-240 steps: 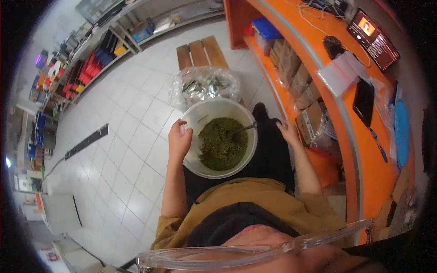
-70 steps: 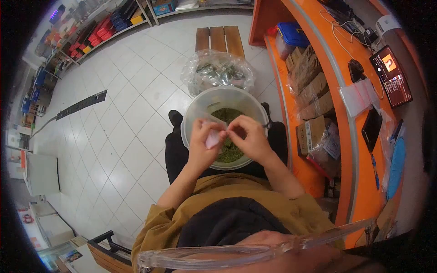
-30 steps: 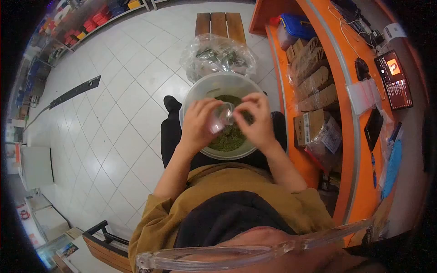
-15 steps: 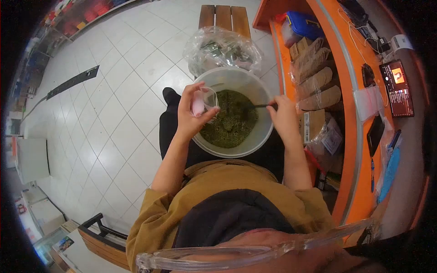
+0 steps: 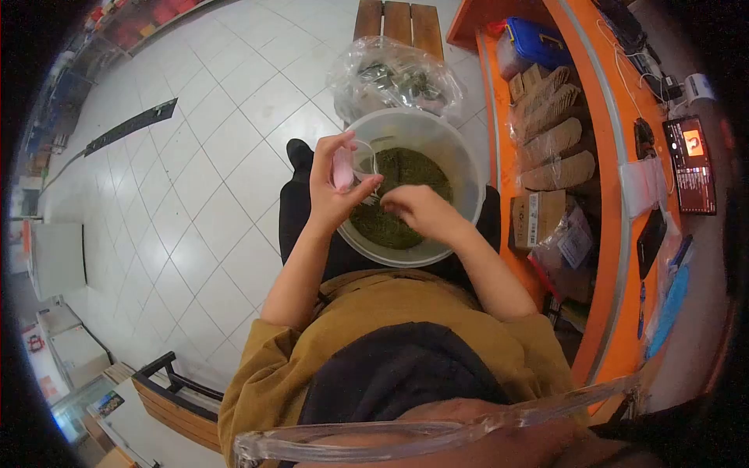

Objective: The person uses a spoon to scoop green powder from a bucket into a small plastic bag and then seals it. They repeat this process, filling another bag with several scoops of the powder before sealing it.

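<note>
My left hand (image 5: pixel 329 191) grips a clear plastic cup (image 5: pixel 365 158) tilted over the left side of a translucent white tub. Something pale pink (image 5: pixel 342 169) shows between the palm and the cup. The tub (image 5: pixel 471 160) rests on my lap and holds a fine, dark green, crumbly mass (image 5: pixel 427 171). Above that mass, close to the cup's mouth, is my right hand (image 5: pixel 425 210), fingers closed and bent down. The thin dark-handled utensil it held is mostly hidden behind the fingers now.
Beyond the tub, a clear plastic bag (image 5: pixel 398 82) with green leafy contents sits on a wooden slatted bench (image 5: pixel 398 27). To the right stands an orange shelf unit (image 5: pixel 616 257) with packed stacks and a cardboard box (image 5: pixel 538 217). A lit phone (image 5: pixel 690 165) lies on its top.
My right hand has moved left from the tub's right rim to beside the cup, bringing the dark utensil with it. The left hand still holds the cup in much the same place.
</note>
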A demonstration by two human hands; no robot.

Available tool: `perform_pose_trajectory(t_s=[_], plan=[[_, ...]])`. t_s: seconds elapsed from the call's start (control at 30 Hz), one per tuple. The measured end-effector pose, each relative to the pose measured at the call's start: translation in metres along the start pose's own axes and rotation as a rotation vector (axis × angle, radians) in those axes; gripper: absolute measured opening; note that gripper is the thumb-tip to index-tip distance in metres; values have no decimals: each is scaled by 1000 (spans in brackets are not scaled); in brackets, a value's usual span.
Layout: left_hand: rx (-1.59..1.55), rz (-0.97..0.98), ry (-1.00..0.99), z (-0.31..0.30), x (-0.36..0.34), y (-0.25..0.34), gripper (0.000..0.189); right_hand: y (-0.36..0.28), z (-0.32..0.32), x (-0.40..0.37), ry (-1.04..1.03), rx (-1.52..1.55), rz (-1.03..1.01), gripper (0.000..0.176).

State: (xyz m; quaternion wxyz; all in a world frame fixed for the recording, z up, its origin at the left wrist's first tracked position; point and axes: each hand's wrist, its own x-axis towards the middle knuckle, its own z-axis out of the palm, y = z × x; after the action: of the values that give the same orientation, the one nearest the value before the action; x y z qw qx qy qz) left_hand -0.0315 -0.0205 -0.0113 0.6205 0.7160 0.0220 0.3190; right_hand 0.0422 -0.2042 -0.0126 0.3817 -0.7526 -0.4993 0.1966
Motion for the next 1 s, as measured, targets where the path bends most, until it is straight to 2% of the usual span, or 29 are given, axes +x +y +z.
perform_pose_trajectory(t_s=[0.1, 0.2, 0.3, 0.33, 0.43, 0.53, 0.63, 0.73, 0.8, 0.9, 0.97, 1.0], plan=[[33, 34, 4, -1, 0, 2, 69, -7, -9, -7, -200, 125, -42, 14], [67, 51, 10, 0, 2, 4, 68, -9, -18, -18, -120, 104, 1, 12], [99, 43, -1, 0, 3, 5, 67, -3, -27, -26, -17, 311, 283, 12], [100, 28, -4, 0, 2, 5, 67, -10, -34, -25, 41, 232, 279, 12], [110, 15, -4, 1, 2, 5, 68, -3, -24, -22, 77, 133, 102, 12], [121, 27, -7, 2, 2, 6, 69, -9, -12, -22, -124, 157, 36, 15], [142, 5, -3, 0, -1, 9, 70, -8, -20, -26, -85, 147, 86, 16], [141, -19, -8, 0, -1, 11, 72, -12, -36, -30, 154, 567, 500, 20], [105, -29, 0, 2, 0, 11, 73, 8, -38, -36, 385, 690, 478, 22], [27, -67, 15, 4, -4, 10, 74, 16, -55, -54, 620, 900, 527, 18], [-4, -112, 3, 3, -4, 9, 74, 27, -66, -67, 733, 981, 487, 18], [53, -67, -21, 3, -3, 10, 74, 30, -71, -72, 788, 1022, 466, 18]])
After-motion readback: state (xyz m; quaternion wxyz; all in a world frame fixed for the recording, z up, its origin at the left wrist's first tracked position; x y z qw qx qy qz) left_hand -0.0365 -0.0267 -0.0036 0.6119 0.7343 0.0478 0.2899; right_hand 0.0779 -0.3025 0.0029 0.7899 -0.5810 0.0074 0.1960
